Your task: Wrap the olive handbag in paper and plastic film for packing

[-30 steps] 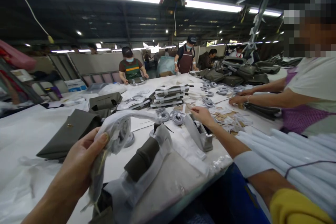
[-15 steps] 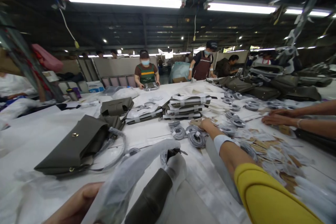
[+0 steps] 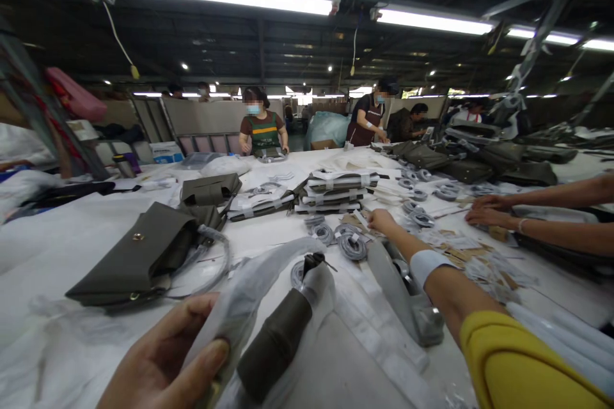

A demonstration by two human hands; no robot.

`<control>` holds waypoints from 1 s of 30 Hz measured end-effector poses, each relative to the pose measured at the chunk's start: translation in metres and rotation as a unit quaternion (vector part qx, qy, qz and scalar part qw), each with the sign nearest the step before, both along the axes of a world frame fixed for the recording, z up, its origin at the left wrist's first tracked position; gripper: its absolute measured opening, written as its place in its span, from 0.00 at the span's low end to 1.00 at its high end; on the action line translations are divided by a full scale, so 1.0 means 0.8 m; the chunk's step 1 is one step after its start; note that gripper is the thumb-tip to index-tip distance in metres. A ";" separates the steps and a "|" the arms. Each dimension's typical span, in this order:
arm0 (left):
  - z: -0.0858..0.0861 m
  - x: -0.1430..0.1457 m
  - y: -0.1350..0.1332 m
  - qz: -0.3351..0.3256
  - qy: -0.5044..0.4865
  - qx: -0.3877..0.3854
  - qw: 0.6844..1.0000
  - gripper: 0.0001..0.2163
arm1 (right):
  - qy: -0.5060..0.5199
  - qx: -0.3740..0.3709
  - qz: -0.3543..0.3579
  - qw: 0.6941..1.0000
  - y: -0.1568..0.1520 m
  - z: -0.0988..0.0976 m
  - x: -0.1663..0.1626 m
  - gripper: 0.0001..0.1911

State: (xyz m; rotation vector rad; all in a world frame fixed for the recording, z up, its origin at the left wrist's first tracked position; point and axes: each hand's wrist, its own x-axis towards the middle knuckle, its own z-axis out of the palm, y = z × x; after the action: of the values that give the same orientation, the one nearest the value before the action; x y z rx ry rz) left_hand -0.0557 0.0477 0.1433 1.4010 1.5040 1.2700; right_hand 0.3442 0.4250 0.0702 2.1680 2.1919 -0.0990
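Observation:
At the lower left, my left hand (image 3: 167,358) is closed on a dark olive bag (image 3: 275,345) partly wrapped in translucent film (image 3: 254,287). Its thumb presses on the film-covered side nearest me. Reaching far across the table, my right hand (image 3: 382,222) pinches a small white slip (image 3: 361,218) above some brown tags (image 3: 352,222). Coiled straps in grey wrapping (image 3: 352,243) lie just below that hand. Under my right forearm stands a grey tape dispenser (image 3: 407,294). Another olive bag (image 3: 137,252) with a metal clasp lies left of the wrapped one.
Flat wrapped bags are stacked (image 3: 336,190) mid-table, and a pile of olive bags (image 3: 446,156) lies at the far right. A co-worker's hands (image 3: 489,211) work at the right edge. Two people in aprons stand across the table. Brown and white tags (image 3: 474,252) lie scattered.
My left hand has come further into view, its thumb now over the film. A white slip now shows at my right fingertips. My right forearm sits further right, uncovering the tape dispenser.

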 end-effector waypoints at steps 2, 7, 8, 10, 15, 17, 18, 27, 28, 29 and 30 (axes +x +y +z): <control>0.011 0.015 -0.002 0.022 -0.014 0.015 1.000 0.22 | 0.000 0.014 0.010 1.000 -0.021 0.013 0.004 0.16; 0.039 0.044 -0.009 0.009 -0.046 0.001 0.999 0.23 | 0.011 0.064 0.022 0.998 -0.074 0.046 0.006 0.15; 0.042 0.047 -0.010 0.000 -0.050 0.000 0.999 0.24 | 0.018 0.071 0.021 0.997 -0.084 0.054 0.007 0.14; 0.046 0.052 -0.012 -0.013 -0.060 -0.001 0.998 0.24 | 0.042 0.086 0.020 0.995 -0.105 0.070 0.008 0.11; 0.050 0.056 -0.017 -0.007 -0.096 -0.004 0.995 0.25 | 0.155 0.126 0.087 0.976 -0.180 0.098 -0.005 0.14; 0.052 0.054 -0.018 -0.006 -0.105 -0.010 0.994 0.26 | 0.226 0.113 0.141 0.957 -0.228 0.098 -0.020 0.16; 0.052 0.053 -0.019 -0.008 -0.109 -0.013 0.994 0.26 | 0.270 0.096 0.172 0.942 -0.256 0.096 -0.029 0.18; 0.057 0.056 -0.032 -0.058 -0.105 -0.003 0.993 0.21 | 0.607 -0.089 0.252 0.748 -0.431 0.084 -0.138 0.18; 0.059 0.057 -0.035 -0.058 -0.093 0.000 0.994 0.21 | 0.609 -0.082 0.250 0.748 -0.434 0.088 -0.147 0.17; 0.060 0.058 -0.037 -0.058 -0.081 0.005 0.995 0.21 | 0.609 -0.078 0.251 0.748 -0.434 0.091 -0.156 0.17; 0.061 0.059 -0.039 -0.059 -0.071 0.010 0.996 0.22 | 0.610 -0.077 0.252 0.747 -0.435 0.095 -0.163 0.17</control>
State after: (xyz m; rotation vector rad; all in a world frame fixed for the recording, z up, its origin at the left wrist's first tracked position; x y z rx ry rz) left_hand -0.0088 0.0166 0.1919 1.3618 1.2987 1.2854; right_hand 0.2141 0.0774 0.1460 1.3333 2.9761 -2.0578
